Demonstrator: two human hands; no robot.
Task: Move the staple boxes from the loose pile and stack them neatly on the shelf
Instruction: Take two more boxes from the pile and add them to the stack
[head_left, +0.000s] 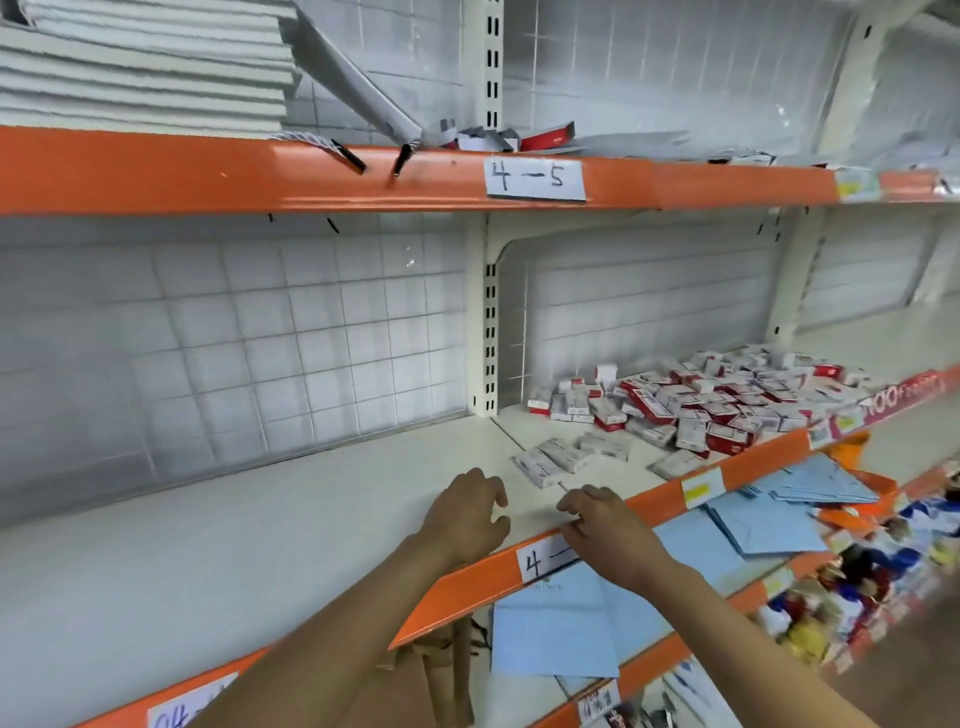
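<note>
A loose pile of small red-and-white staple boxes (711, 400) lies on the right part of the white middle shelf (208, 530). A few stray boxes (550, 460) lie apart from the pile, nearer the shelf's front. My left hand (465, 517) hovers over the shelf just left of those strays, fingers curled and holding nothing. My right hand (605, 525) rests at the orange front lip (467, 587), fingers bent and apart, with nothing seen in it. Neither hand touches a box.
The upper shelf, labelled 4-5 (535, 179), carries stacked white pads (140, 62) at the left and clutter. Below, blue envelopes (561, 623) and coloured packets (857, 587) fill the lower shelves. A slotted upright post (489, 338) divides the shelf back.
</note>
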